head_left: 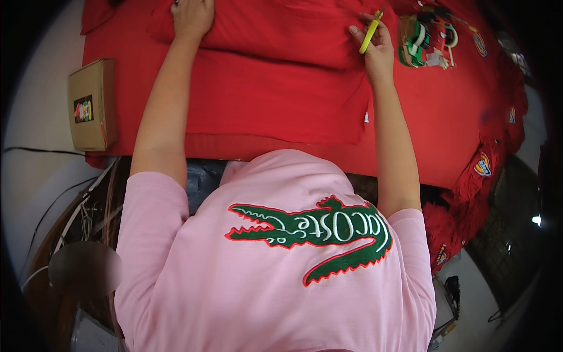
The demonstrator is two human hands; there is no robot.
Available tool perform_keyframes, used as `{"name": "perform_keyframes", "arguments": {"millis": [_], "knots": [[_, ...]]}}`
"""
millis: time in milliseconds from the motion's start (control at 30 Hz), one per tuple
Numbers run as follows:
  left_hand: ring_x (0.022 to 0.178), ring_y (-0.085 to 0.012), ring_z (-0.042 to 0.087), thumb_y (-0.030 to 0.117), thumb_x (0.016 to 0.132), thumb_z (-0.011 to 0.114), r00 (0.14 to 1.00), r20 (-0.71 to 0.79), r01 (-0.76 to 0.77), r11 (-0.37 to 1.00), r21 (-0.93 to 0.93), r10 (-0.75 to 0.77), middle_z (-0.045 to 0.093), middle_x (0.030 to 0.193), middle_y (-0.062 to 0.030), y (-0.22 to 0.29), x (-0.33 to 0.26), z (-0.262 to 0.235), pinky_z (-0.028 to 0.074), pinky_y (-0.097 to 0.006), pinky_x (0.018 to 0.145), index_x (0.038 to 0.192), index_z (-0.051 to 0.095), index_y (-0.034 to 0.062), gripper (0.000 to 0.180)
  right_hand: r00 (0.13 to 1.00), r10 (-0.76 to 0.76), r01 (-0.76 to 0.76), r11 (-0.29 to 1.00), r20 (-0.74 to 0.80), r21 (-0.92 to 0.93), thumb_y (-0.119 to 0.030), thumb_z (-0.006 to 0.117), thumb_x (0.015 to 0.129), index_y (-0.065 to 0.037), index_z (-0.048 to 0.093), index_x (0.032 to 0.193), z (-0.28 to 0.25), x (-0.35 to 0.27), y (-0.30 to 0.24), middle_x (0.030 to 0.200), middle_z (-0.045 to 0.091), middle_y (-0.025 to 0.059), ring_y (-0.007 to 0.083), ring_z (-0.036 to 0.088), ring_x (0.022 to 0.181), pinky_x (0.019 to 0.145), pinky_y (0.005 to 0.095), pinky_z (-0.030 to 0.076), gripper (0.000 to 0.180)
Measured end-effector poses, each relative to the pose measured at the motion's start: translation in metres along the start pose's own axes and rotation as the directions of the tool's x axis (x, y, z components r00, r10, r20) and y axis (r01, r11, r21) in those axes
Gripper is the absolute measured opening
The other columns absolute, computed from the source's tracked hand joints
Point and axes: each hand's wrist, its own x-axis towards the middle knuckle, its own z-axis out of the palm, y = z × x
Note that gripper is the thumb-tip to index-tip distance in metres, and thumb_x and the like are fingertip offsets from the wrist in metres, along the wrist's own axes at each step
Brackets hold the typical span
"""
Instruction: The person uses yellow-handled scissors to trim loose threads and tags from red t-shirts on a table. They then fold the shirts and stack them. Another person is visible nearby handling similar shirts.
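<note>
A red garment (281, 97) is spread over the red-covered table, with a thicker folded layer across its far part. My left hand (193, 20) rests on the far left of this cloth. Its fingers run out at the picture's top edge, so their grip is hidden. In my right hand (380, 50), at the far right of the garment, is a pair of yellow thread snips (369, 36), held slanting with the tip pointing away from me. The thumb stands a little off the snips on the left.
A green tape dispenser (415, 44) and small tools sit right of my right hand. At the table's left edge stands a brown cardboard box (88, 132). More red garments with patches (469, 182) hang over the right edge. Cables (44, 151) run at the left.
</note>
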Motion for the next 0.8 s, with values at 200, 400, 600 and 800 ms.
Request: {"name": "perform_keyframes", "arguments": {"millis": [200,400,600,800], "knots": [[0.148,-0.0297,0.037,0.017,0.103,0.057,0.996,0.034,-0.047,0.824,-0.565,0.080,0.039,0.161,-0.0147,-0.001,-0.024,-0.054,0.033,-0.044,0.119,0.147,0.055,0.0124,0.044,0.997,0.035,-0.025,0.990,-0.072,0.137,-0.004,0.076,0.091,-0.002,0.058,0.130,-0.027,-0.057,-0.037,0.121,0.065,0.0058,0.0157,0.063,0.112,0.096,0.0278,0.051,0.043],[0.113,-0.0133,0.065,0.008,0.101,0.061,0.988,0.082,0.145,0.603,-0.784,-0.130,0.074,0.120,-0.0049,-0.047,-0.113,-0.132,0.050,-0.028,0.099,0.119,0.074,0.0037,0.023,0.933,0.352,-0.356,0.933,-0.077,-0.055,-0.017,0.067,0.101,-0.001,0.061,0.122,-0.086,-0.180,-0.003,0.105,0.071,0.0065,0.0122,0.068,0.094,0.076,0.0223,0.049,0.027],[0.099,-0.0143,0.068,0.010,0.101,0.054,0.585,0.141,0.673,0.381,-0.634,-0.799,0.073,0.108,-0.0046,-0.137,-0.258,-0.163,0.053,-0.029,0.085,0.117,0.069,0.0057,0.023,0.905,0.426,-0.426,0.902,-0.005,-0.067,-0.016,0.068,0.101,-0.001,0.063,0.112,-0.114,-0.223,0.039,0.100,0.066,0.0037,0.0115,0.066,0.087,0.076,0.0254,0.053,0.019],[0.085,-0.0173,0.069,0.012,0.092,0.069,0.591,0.150,0.715,0.429,-0.552,-0.793,0.072,0.102,-0.0098,-0.111,-0.323,-0.114,0.054,-0.031,0.073,0.112,0.069,0.0022,0.023,0.929,0.366,-0.357,0.925,0.058,-0.130,-0.020,0.068,0.101,-0.001,0.065,0.112,-0.100,-0.189,0.022,0.092,0.067,0.0031,0.0100,0.064,0.081,0.068,0.0243,0.051,0.022]]}}
